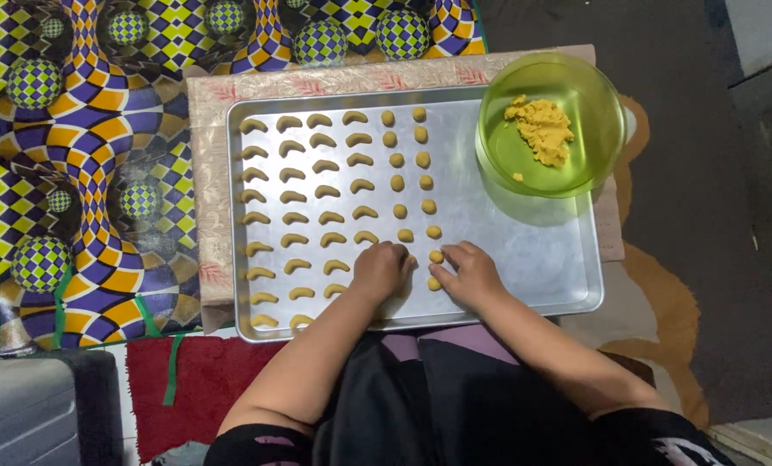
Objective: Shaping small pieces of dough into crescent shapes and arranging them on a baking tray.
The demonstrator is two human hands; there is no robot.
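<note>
Fingers of right hand [470, 274] curled narrow, tips touching dough ball [436, 256]; second ball [434, 283] just beside, toward body. Left hand [381, 269] fisted, grip hidden. Baking tray [524, 259]: four columns of crescents [325, 191], about 33; about 13 balls; one green bowl [548, 125].

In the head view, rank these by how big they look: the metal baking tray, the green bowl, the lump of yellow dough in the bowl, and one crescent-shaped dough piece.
1. Metal baking tray
2. Green bowl
3. Lump of yellow dough
4. Crescent-shaped dough piece

The bowl's rim sits nearer the camera than the tray's floor, which enlarges it a little, but the gaps are wide enough that the order holds.
</note>
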